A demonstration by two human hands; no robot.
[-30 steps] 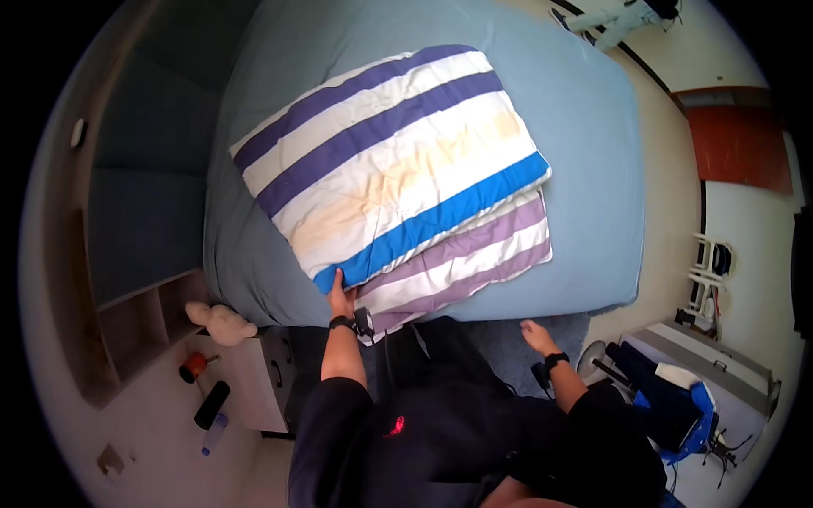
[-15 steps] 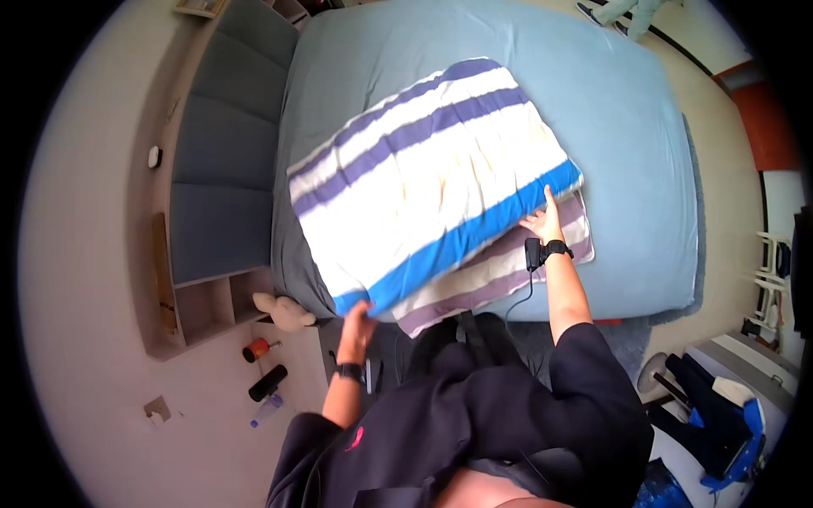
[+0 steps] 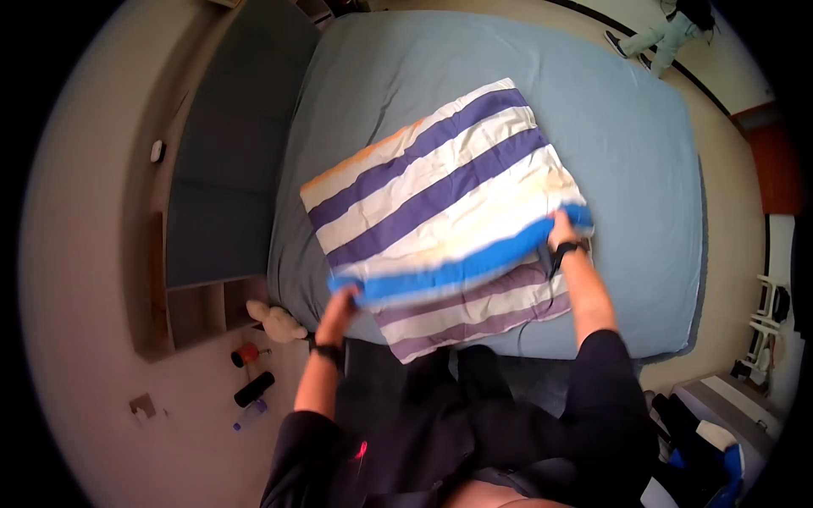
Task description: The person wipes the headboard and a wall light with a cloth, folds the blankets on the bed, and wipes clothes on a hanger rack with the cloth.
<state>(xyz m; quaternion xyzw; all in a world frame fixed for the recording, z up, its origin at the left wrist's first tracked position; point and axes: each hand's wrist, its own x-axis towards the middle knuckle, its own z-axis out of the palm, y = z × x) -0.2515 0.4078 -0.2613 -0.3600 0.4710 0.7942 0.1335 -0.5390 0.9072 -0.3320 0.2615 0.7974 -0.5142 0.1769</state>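
Observation:
A striped quilt (image 3: 440,182) in white, purple and blue lies folded on the bed's blue-grey sheet (image 3: 618,127). My left hand (image 3: 340,306) is closed on the left end of its blue edge, slightly blurred. At the right end of that edge, my right hand (image 3: 561,230) grips the fabric with the thumb on top. The blue edge is lifted and smeared by motion between the two hands. Beneath it shows a layer with mauve and white stripes (image 3: 474,309), whose lower corner reaches the near side of the bed.
A plush toy (image 3: 275,322) sits at the bed's near left corner, beside the shelf (image 3: 196,315). The padded headboard (image 3: 224,169) is on the left. Another person's legs (image 3: 656,42) show beyond the bed. Clothes (image 3: 720,461) lie at the lower right.
My right hand has come from beside my body onto the quilt's right end. The quilt's blue edge has been raised, and an orange stripe now shows along its far edge. The view has shifted.

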